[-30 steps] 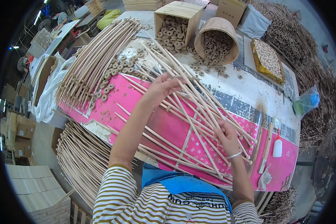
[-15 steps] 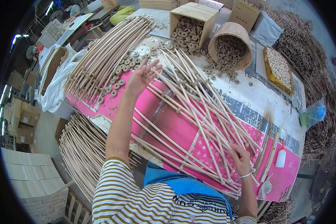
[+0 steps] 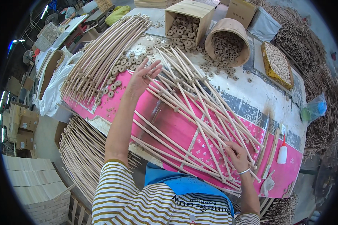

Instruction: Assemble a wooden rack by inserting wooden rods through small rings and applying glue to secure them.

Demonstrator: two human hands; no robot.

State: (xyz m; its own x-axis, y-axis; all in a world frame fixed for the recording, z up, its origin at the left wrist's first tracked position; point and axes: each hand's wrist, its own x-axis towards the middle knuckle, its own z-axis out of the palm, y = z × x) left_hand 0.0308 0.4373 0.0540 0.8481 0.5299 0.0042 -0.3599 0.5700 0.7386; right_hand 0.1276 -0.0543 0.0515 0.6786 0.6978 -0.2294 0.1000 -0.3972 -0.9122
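Observation:
My left hand (image 3: 142, 78) is raised by the far ends of a loose pile of pale wooden rods (image 3: 191, 108), its fingers spread apart and no grip visible. My right hand (image 3: 237, 156), with a bracelet at the wrist, pinches one thin rod near the pile's close end. The rods cross one another at angles, and several carry a small wooden ring partway along. Some have rounded knobs at their near ends. Beneath them lies a pink patterned sheet (image 3: 157, 129) on the table.
Wooden rings spill from a square box (image 3: 199, 17) and a round tub (image 3: 247, 37). A rod stack (image 3: 109, 56) lies left, with more rods (image 3: 84, 150) below the table edge. At right are a yellow tray of small pale pieces (image 3: 278, 63) and a red-tipped bottle (image 3: 282, 152).
My right hand has shifted slightly left and away from me along the rods. The fingers of my left hand have spread wider. The whole view has tilted a little.

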